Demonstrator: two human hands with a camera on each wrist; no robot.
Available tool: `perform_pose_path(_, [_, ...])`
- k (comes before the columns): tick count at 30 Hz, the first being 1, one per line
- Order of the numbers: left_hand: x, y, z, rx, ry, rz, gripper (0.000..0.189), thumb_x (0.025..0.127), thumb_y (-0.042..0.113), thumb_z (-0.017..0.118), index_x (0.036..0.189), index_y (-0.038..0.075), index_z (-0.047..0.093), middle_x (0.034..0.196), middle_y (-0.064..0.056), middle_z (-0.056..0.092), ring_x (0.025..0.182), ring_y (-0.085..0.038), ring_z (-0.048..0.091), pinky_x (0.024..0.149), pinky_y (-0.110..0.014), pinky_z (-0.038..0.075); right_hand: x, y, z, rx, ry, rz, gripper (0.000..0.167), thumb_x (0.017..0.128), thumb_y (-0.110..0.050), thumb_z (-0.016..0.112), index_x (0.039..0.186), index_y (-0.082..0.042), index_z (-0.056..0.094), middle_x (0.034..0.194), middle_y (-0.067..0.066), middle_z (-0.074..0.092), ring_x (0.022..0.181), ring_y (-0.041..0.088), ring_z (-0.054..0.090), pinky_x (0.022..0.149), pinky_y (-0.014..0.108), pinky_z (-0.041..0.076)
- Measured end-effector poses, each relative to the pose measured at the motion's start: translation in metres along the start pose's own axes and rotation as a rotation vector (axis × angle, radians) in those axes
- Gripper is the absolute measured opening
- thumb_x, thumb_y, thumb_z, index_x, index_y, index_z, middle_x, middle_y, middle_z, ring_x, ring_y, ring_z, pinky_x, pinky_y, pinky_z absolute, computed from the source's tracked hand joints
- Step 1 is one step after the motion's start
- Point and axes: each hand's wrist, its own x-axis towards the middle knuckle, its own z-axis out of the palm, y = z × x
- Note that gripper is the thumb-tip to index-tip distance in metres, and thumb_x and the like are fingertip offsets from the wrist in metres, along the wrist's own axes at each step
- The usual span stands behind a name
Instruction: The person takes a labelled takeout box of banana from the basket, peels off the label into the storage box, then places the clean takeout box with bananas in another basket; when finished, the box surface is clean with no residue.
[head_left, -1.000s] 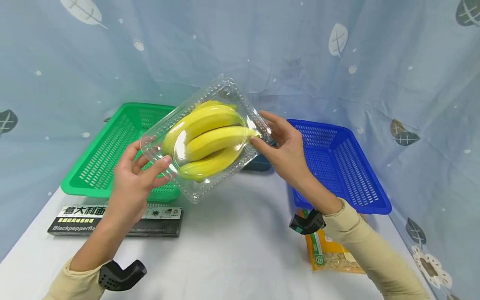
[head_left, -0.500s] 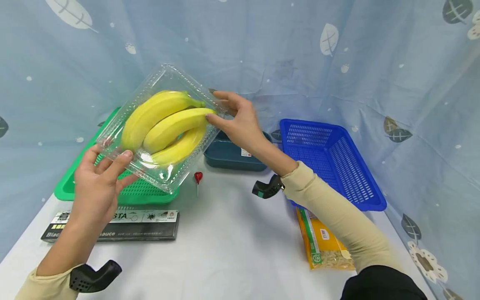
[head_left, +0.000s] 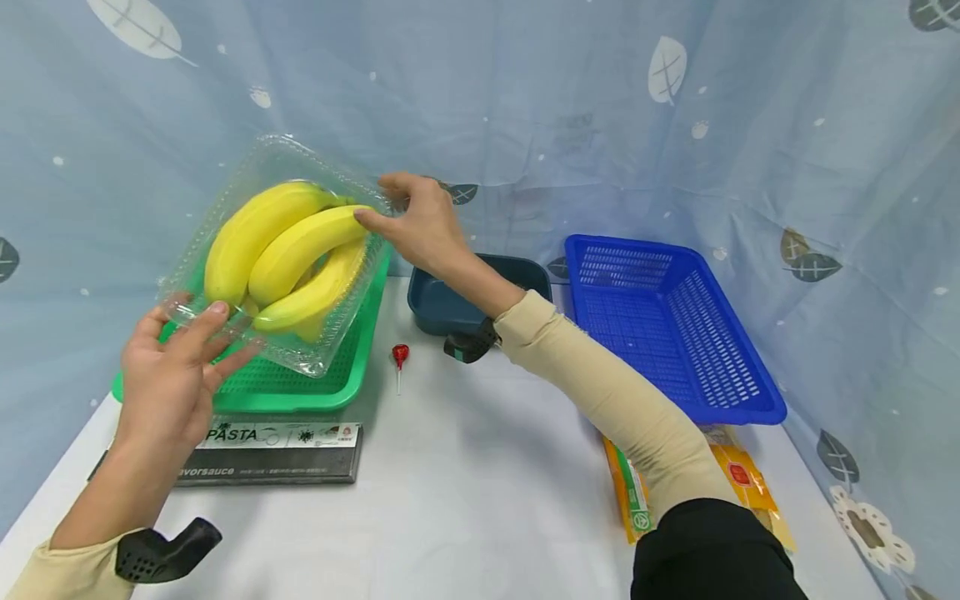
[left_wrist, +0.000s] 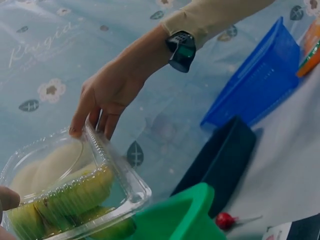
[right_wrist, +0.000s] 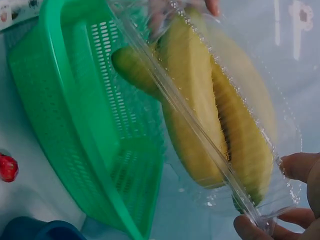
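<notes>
A clear plastic clamshell box [head_left: 330,171] with several yellow bananas [head_left: 300,250] inside is held tilted over the green basket [head_left: 360,354]. My left hand [head_left: 168,375] grips its near left corner, thumb on top and fingers beneath. At the far right edge my right hand [head_left: 420,221] pinches the rim between thumb and fingers. The right wrist view shows the bananas [right_wrist: 195,110] through the clear wall, beside the basket's green side [right_wrist: 45,115]. In the left wrist view the right hand [left_wrist: 110,100] holds the box's far edge.
A dark blue bin [head_left: 435,308] stands behind the right forearm, and a blue basket [head_left: 667,325] to the right. A red lollipop [head_left: 401,357] lies beside the green basket. The black pasta box [head_left: 277,458] lies in front; yellow food packets [head_left: 750,492] are partly under the right sleeve.
Both hands have carried the banana box leftward, from the table's middle to over the green basket. The lollipop and dark blue bin have come into fuller view.
</notes>
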Motion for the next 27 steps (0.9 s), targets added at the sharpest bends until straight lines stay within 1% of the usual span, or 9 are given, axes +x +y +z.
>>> perform_pose_path(6, [0.007,0.002,-0.008,0.009,0.068,-0.062,0.045,0.095,-0.001,0.065,0.124,0.011,0.033,0.127,-0.005,0.050,0.093,-0.024,0.071,0.075,-0.040,0.059,0.021,0.003,0.021,-0.051,-0.036,0.046,0.054,0.094,-0.037,0.072,0.139,-0.011,0.058,0.137,0.004,0.059,0.122,0.015,0.055,0.091,0.021,0.047])
perform_pose_path(8, [0.010,0.002,-0.009,0.042,0.103,-0.118,0.053,0.096,0.003,0.065,0.134,0.015,0.030,0.132,-0.001,0.044,0.108,-0.026,0.066,0.078,-0.037,0.059,0.027,0.005,0.028,-0.066,-0.044,0.055,0.052,0.094,-0.037,0.071,0.137,-0.011,0.059,0.135,0.004,0.060,0.122,0.015,0.056,0.090,0.022,0.048])
perform_pose_path(12, [0.018,0.001,-0.014,0.126,0.145,-0.222,0.082,0.098,0.012,0.064,0.154,0.026,0.005,0.142,0.005,0.033,0.145,-0.038,0.027,0.085,-0.032,0.057,0.035,0.013,0.044,-0.085,-0.068,0.063,0.048,0.095,-0.037,0.070,0.133,-0.009,0.061,0.132,0.004,0.061,0.120,0.015,0.057,0.088,0.024,0.050])
perform_pose_path(14, [0.022,0.001,-0.018,0.145,0.141,-0.257,0.073,0.099,0.014,0.062,0.150,0.026,0.011,0.148,0.007,0.028,0.149,-0.039,0.002,0.087,-0.030,0.056,0.038,0.018,0.053,-0.082,-0.090,0.067,0.047,0.095,-0.037,0.070,0.132,-0.008,0.062,0.131,0.005,0.061,0.118,0.016,0.058,0.085,0.024,0.051])
perform_pose_path(16, [0.025,0.002,-0.025,0.147,0.136,-0.295,0.071,0.100,0.015,0.061,0.149,0.028,0.012,0.150,0.007,0.023,0.149,-0.040,-0.002,0.089,-0.030,0.055,0.041,0.021,0.063,-0.093,-0.104,0.091,0.047,0.095,-0.038,0.069,0.131,-0.010,0.062,0.130,0.004,0.062,0.114,0.015,0.059,0.082,0.025,0.052])
perform_pose_path(18, [0.027,0.003,-0.029,0.137,0.130,-0.336,0.077,0.101,0.015,0.058,0.153,0.036,0.006,0.161,0.012,0.002,0.148,-0.040,-0.006,0.093,-0.031,0.053,0.043,0.024,0.072,-0.120,-0.117,0.107,0.046,0.095,-0.039,0.069,0.132,-0.011,0.062,0.129,0.004,0.062,0.111,0.014,0.060,0.080,0.025,0.053])
perform_pose_path(20, [0.030,0.005,-0.031,0.132,0.128,-0.391,0.092,0.102,0.016,0.055,0.154,0.040,-0.017,0.160,0.018,-0.024,0.147,-0.039,-0.009,0.098,-0.031,0.049,0.045,0.026,0.080,-0.161,-0.119,0.131,0.047,0.095,-0.040,0.069,0.133,-0.012,0.063,0.130,0.001,0.062,0.106,0.012,0.062,0.078,0.024,0.053])
perform_pose_path(22, [0.032,0.006,-0.030,0.131,0.138,-0.442,0.097,0.103,0.017,0.053,0.146,0.037,-0.032,0.153,0.022,-0.034,0.147,-0.037,-0.011,0.102,-0.031,0.046,0.047,0.028,0.086,-0.202,-0.127,0.150,0.049,0.095,-0.042,0.068,0.135,-0.014,0.062,0.132,0.000,0.061,0.104,0.011,0.063,0.078,0.023,0.053])
perform_pose_path(27, [0.040,0.012,-0.030,0.115,0.169,-0.547,0.099,0.103,0.016,0.052,0.142,0.042,-0.035,0.156,0.010,-0.037,0.148,-0.028,-0.015,0.107,-0.032,0.041,0.051,0.031,0.096,-0.311,-0.164,0.143,0.049,0.097,-0.042,0.065,0.137,-0.014,0.060,0.134,-0.001,0.061,0.094,0.008,0.064,0.080,0.022,0.052])
